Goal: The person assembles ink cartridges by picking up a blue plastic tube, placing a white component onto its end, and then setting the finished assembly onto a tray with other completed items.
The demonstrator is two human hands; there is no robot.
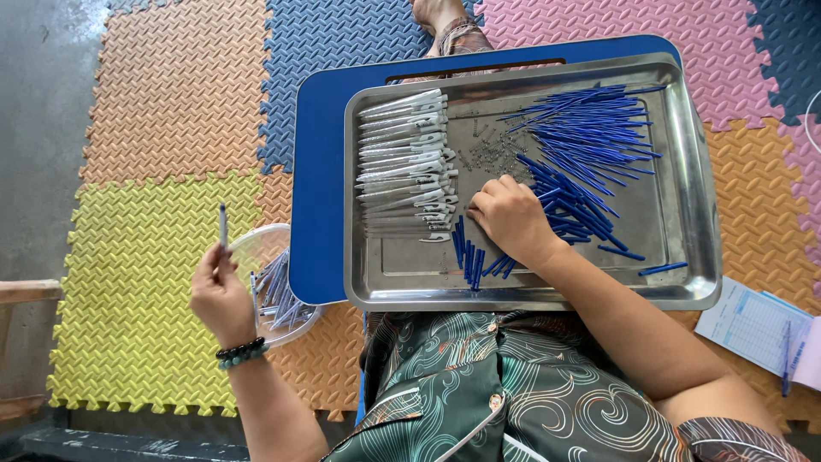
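My left hand is raised off to the left, holding an assembled pen upright above a clear plastic bowl that holds several finished pens. My right hand rests palm down in a steel tray, fingers curled over small metal springs beside a heap of blue pen refills. A row of grey pen barrels lies at the tray's left. Whether the right hand pinches anything is hidden.
The tray sits on a blue lap table over my legs. Coloured foam floor mats cover the ground. A printed paper sheet with a pen lies at the right. Another person's foot shows at the top.
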